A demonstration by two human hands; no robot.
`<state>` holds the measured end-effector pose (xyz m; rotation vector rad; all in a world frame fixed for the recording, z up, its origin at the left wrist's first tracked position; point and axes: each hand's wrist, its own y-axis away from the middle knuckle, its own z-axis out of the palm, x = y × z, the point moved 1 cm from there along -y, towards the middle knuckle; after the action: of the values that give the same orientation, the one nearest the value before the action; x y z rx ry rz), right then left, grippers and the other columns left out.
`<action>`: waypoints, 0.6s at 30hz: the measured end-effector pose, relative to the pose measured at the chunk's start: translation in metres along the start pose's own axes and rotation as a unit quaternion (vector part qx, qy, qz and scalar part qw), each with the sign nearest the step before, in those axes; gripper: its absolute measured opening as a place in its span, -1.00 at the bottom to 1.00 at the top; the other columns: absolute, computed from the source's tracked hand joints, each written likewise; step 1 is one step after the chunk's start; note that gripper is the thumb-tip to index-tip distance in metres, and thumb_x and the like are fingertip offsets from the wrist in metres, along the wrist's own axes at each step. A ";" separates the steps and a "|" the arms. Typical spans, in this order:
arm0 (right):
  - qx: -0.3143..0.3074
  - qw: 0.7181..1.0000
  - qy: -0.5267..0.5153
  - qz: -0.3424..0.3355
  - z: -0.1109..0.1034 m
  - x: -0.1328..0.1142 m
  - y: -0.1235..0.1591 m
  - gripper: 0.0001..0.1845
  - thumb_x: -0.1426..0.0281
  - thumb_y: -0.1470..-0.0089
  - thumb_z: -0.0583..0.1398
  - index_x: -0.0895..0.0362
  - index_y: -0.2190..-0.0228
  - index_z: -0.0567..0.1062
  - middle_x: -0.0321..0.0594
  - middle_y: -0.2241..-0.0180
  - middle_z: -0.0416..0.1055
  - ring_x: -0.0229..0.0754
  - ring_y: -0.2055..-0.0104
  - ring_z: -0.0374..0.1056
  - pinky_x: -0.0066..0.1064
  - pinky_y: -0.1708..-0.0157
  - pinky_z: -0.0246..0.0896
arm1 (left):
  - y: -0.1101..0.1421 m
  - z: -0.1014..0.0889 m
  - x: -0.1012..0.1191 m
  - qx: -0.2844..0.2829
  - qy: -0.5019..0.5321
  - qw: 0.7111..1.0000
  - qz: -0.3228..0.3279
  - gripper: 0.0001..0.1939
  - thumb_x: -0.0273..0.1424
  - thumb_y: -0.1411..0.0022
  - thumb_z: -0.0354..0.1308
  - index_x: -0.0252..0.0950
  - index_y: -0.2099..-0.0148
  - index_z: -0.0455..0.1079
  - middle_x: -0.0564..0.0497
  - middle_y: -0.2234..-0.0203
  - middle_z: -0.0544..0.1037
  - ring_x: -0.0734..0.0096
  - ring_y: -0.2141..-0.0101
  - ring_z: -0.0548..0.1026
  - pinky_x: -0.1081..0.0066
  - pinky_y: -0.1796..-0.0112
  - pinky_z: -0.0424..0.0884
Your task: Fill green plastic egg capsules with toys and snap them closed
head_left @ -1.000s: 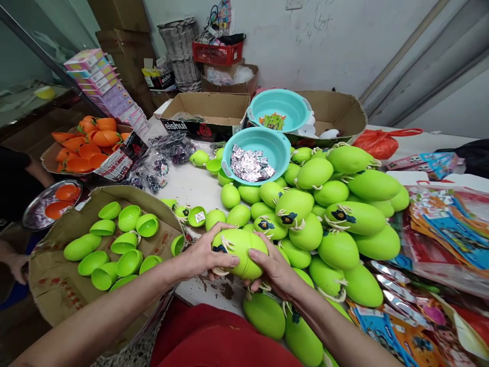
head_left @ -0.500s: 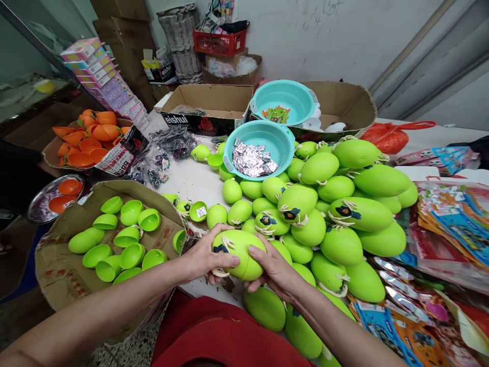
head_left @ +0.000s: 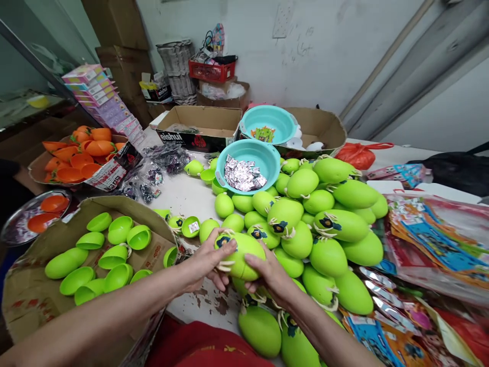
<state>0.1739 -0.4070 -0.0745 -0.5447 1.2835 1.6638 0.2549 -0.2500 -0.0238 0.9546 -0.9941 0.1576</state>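
Observation:
Between my hands is a green plastic egg (head_left: 244,255) with a dark patch and cream-coloured strands at its left end. My left hand (head_left: 208,257) grips that end, thumb on top. My right hand (head_left: 265,267) closes round the other end, near a seam line in the shell. Just beyond and to the right lies a large heap of similar green eggs (head_left: 298,239). An open green half-shell (head_left: 190,227) behind my left hand holds a small silver packet (head_left: 194,227). The undersides of the held egg and some fingertips are hidden.
Left, a cardboard box (head_left: 26,300) holds green half-shells. Behind it stands a box of orange shells (head_left: 82,158). Blue basins hold silver packets (head_left: 244,173) and colourful pieces (head_left: 263,134). Dark bagged items (head_left: 168,158) lie at centre left; printed bags (head_left: 439,234) are stacked right.
The camera view has tilted up and shifted right. My left thumb has moved up the egg towards its dark patch. Both hands still hold the same egg.

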 end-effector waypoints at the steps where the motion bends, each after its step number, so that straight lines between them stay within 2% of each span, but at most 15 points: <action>1: -0.003 0.999 -0.031 0.029 -0.001 0.003 -0.004 -0.33 -0.03 0.03 0.28 0.16 0.06 0.28 -0.22 0.45 0.49 -0.31 0.65 0.33 -0.56 0.72 0.24 | -0.005 -0.004 0.001 -0.026 -0.023 0.999 0.027 -0.06 0.07 -0.06 0.26 -0.13 -0.34 -0.07 -0.07 0.28 0.48 0.41 0.49 0.48 0.52 0.63 0.44; 3: 0.001 0.995 -0.080 0.052 -0.003 0.004 -0.010 -0.29 -0.09 0.01 0.24 0.17 0.04 0.27 -0.21 0.49 0.48 -0.33 0.69 0.32 -0.57 0.74 0.24 | -0.015 -0.012 0.003 -0.040 -0.080 0.992 0.092 -0.01 -0.04 0.03 0.39 -0.11 -0.34 0.00 -0.12 0.13 0.44 0.41 0.40 0.49 0.53 0.55 0.47; 4: 0.003 0.995 -0.093 0.044 -0.005 0.003 -0.011 -0.24 -0.11 0.03 0.25 0.14 -0.01 0.23 -0.22 0.46 0.49 -0.30 0.67 0.35 -0.57 0.73 0.27 | -0.018 -0.014 0.002 -0.026 -0.101 0.988 0.111 -0.02 -0.09 0.07 0.42 -0.12 -0.32 0.05 -0.12 0.11 0.43 0.46 0.44 0.47 0.55 0.56 0.45; 6: -0.009 0.997 -0.078 0.009 -0.005 -0.002 -0.008 -0.07 -0.09 0.12 0.33 0.04 -0.11 0.07 -0.25 0.39 0.49 -0.24 0.61 0.42 -0.53 0.69 0.33 | -0.022 -0.015 -0.002 0.012 -0.106 0.988 0.116 -0.09 -0.12 0.05 0.42 -0.15 -0.28 0.11 -0.08 0.16 0.45 0.58 0.55 0.40 0.59 0.61 0.40; 8: -0.013 0.999 -0.029 -0.030 -0.003 -0.006 -0.001 0.03 -0.02 0.19 0.40 -0.02 -0.13 -0.04 -0.29 0.38 0.48 -0.25 0.62 0.41 -0.53 0.71 0.31 | -0.020 -0.008 -0.006 0.034 -0.071 0.992 0.095 -0.16 -0.07 -0.01 0.36 -0.13 -0.27 0.11 -0.04 0.22 0.46 0.62 0.62 0.36 0.59 0.66 0.36; 10: 0.012 0.998 0.010 -0.058 0.002 -0.008 0.008 -0.01 0.04 0.19 0.42 0.00 -0.08 -0.02 -0.34 0.42 0.45 -0.33 0.71 0.30 -0.57 0.78 0.21 | -0.014 0.002 -0.007 0.049 -0.040 0.994 0.084 -0.16 -0.05 -0.01 0.35 -0.14 -0.26 0.13 -0.02 0.25 0.47 0.62 0.65 0.35 0.60 0.70 0.33; 12: 0.057 0.995 0.001 -0.085 0.009 -0.007 0.015 -0.07 0.03 0.18 0.41 0.01 -0.04 0.01 -0.34 0.42 0.43 -0.40 0.76 0.19 -0.59 0.83 0.11 | -0.008 0.011 -0.003 0.067 -0.027 0.993 0.095 -0.15 -0.04 0.02 0.36 -0.15 -0.25 0.14 -0.01 0.27 0.46 0.63 0.67 0.34 0.61 0.73 0.30; 15: 0.097 0.988 -0.047 -0.113 0.017 -0.005 0.020 -0.06 0.01 0.19 0.40 0.00 -0.03 -0.01 -0.29 0.37 0.44 -0.39 0.75 0.19 -0.57 0.83 0.12 | -0.006 0.016 0.007 0.066 -0.058 0.991 0.106 -0.14 -0.05 0.04 0.37 -0.19 -0.25 0.17 -0.02 0.27 0.48 0.65 0.70 0.31 0.60 0.76 0.28; 18: 0.087 0.988 -0.078 -0.101 0.018 -0.003 0.022 -0.06 0.00 0.17 0.39 0.01 -0.04 -0.03 -0.26 0.38 0.46 -0.38 0.72 0.23 -0.56 0.77 0.17 | -0.012 0.016 0.010 0.049 -0.110 0.988 0.100 -0.12 -0.06 0.00 0.32 -0.19 -0.30 0.11 -0.09 0.19 0.50 0.60 0.70 0.34 0.55 0.74 0.34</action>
<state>0.1598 -0.3924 -0.0554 -0.4171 1.2033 1.3839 0.2565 -0.2722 -0.0202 0.9740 -1.2964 0.2752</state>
